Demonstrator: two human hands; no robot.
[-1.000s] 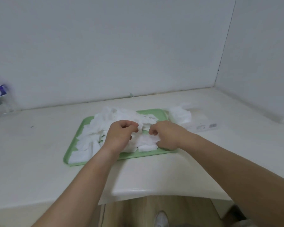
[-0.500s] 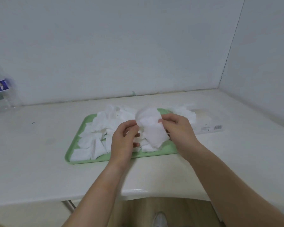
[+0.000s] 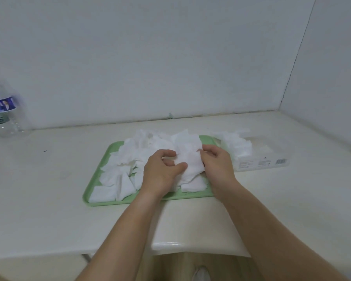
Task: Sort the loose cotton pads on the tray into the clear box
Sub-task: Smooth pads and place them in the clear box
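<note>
The loose cotton pads (image 3: 128, 159) lie in a white, ragged heap on the green tray (image 3: 150, 200), covering most of it from the far edge down to the near left corner, where a few flat squares overlap. Over the right half of the tray a bunch of pads (image 3: 187, 153) is raised a little above the heap, held between both hands. The left hand (image 3: 161, 175) comes in from the near side with its fingers (image 3: 168, 153) curled at the bunch's left edge and its thumb laid across the lower part, pinching it. The right hand (image 3: 218, 167) has its fingers (image 3: 210, 149) bent round the right edge of the same bunch, gripping it; the fingertips are hidden in the white material. The clear box (image 3: 261, 162) lies just beside the tray's right end, long and low, with a small printed label and barcode on its near wall, and its left part is filled with stacked pads (image 3: 237, 146) that rise above the rim. Tray and box rest on a pale desk (image 3: 49, 179) set in the corner of two plain walls. At the far left of the desk stands a blurred plastic water bottle (image 3: 2, 116) with a blue and green label.
</note>
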